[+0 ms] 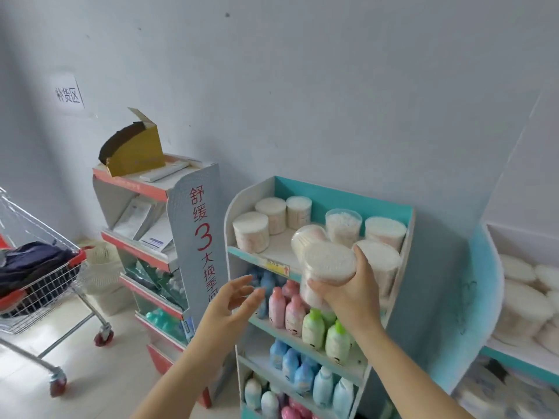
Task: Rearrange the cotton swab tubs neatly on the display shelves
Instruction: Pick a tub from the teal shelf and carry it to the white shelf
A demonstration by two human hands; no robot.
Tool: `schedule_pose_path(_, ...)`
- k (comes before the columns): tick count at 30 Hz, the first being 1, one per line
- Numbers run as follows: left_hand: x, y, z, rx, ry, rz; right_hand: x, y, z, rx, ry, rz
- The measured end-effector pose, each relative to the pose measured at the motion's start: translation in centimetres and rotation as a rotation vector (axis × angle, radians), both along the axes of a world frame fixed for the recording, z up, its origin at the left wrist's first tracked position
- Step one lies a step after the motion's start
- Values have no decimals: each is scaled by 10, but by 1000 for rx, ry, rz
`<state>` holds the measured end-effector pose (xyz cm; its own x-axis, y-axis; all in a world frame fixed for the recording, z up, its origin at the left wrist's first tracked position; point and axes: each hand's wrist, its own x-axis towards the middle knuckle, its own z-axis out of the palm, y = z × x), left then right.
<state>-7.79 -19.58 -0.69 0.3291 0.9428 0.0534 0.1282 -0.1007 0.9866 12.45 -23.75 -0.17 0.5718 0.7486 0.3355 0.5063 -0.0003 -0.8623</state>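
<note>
A teal and white display shelf [348, 198] stands in front of me. On its top level several cotton swab tubs [251, 231] stand: three at the left, others at the back right [343, 226]. My right hand [348, 290] grips one clear tub [329, 263] of white swabs, tilted, in front of the top level. Another tub [305, 237] lies tilted just behind it. My left hand [233, 303] hovers open to the left of the held tub, fingers spread, touching nothing.
Lower levels hold pink, green and blue bottles [295, 313]. A red and grey stand [193, 237] with a cardboard box [136, 149] is at left. A shopping cart [39, 276] is further left. Another shelf of tubs [526, 300] is at right.
</note>
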Motion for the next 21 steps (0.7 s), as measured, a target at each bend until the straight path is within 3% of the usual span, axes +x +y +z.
schedule_pose_path(4,-25,28,-3,0,22,-14,2,34,-8,-26,-222,-210)
schedule_pose_path(8,-31,50,-6,74,66,-19,9,59,-17,-142,-309,-307)
schedule_pose_path(12,-29,71,-10,136,136,-56,14,84,-24,-239,-344,-337)
schedule_pose_path(21,5,144,-7,345,280,-122,38,127,-16,-628,-714,-234)
